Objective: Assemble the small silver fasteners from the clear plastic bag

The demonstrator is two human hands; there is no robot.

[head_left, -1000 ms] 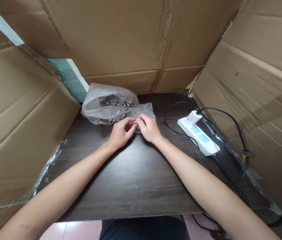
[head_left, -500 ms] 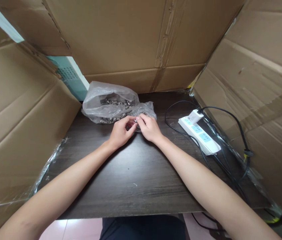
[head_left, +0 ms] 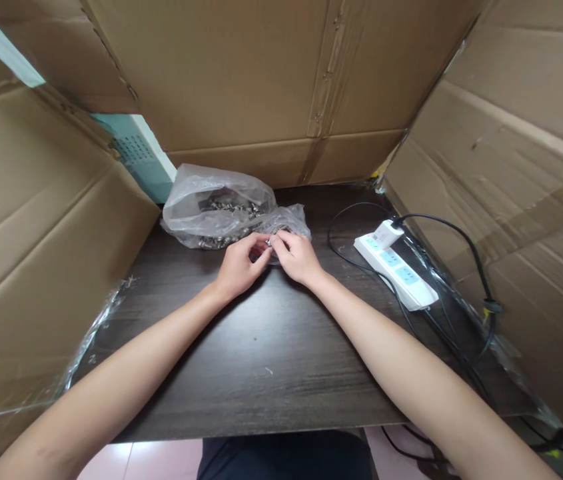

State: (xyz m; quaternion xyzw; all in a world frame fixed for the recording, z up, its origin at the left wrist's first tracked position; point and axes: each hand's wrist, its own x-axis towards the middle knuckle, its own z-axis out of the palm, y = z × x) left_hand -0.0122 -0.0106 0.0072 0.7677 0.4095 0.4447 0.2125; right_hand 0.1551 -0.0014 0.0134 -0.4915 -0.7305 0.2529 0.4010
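Metal piece point(head_left: 269, 243): tiny and shiny, between the fingertips of both hands, just in front of the bags; its exact shape is too small to tell.
Left hand point(head_left: 242, 264): grip closed on the metal piece at thumb and fingertips, the palm hollow.
Right hand point(head_left: 298, 257): grip closed on the other side of the same piece, thumb and forefinger pinching.
Why fingertips: the piece is so small that, I judge, only the tips can hold it steady from two sides.
Open bag point(head_left: 179, 195): clear plastic, slumped against the back, mouth gaping so the loose metal parts point(head_left: 234, 209) inside show; probably set close for easy reach.
Crumpled plastic point(head_left: 290, 217): just behind the right hand; whether it belongs to the same bag I cannot tell.
Counter point(head_left: 256, 380): dark wood, its front edge near the person's lap, with room between the forearms for drawing the hands back.
Cardboard walls point(head_left: 271, 73): close off the back and both sides, limiting reach outward.
Power strip point(head_left: 401, 279): lies to the right, apart from the hands; its black cable point(head_left: 474, 253) narrows the swing on that side.
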